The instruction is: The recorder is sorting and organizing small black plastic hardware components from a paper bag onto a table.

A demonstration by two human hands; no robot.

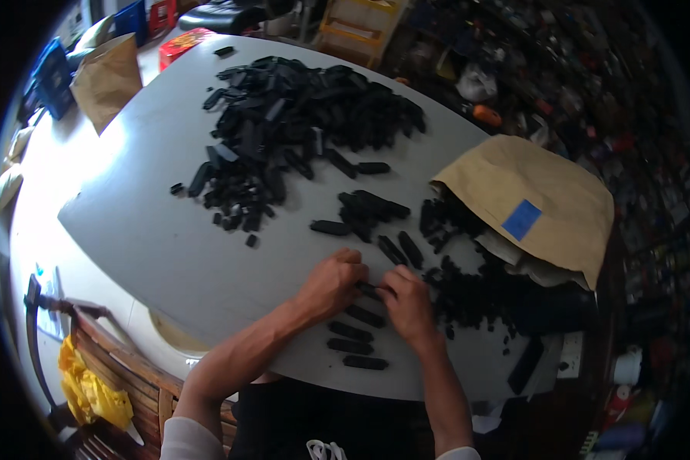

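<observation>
Near the front of the white table, my left hand (337, 282) and my right hand (408, 301) meet at a short, dark elongated piece (370, 290). Fingers of both hands pinch it, one hand at each end, and partly hide it. Just below, several similar black elongated pieces (350, 346) lie in a loose column toward me. Two more black pieces (401, 249) rest just beyond my right hand. A small heap of black pieces (369, 213) sits farther out. To the right of my right hand spread many tiny black parts (475, 295).
A large pile of black casings (284, 115) covers the table's far side, with small black caps (238, 195) at its near edge. A brown paper bag (552, 192) lies open on the right. A wooden chair (123, 356) with a yellow plastic bag (88, 387) stands at left.
</observation>
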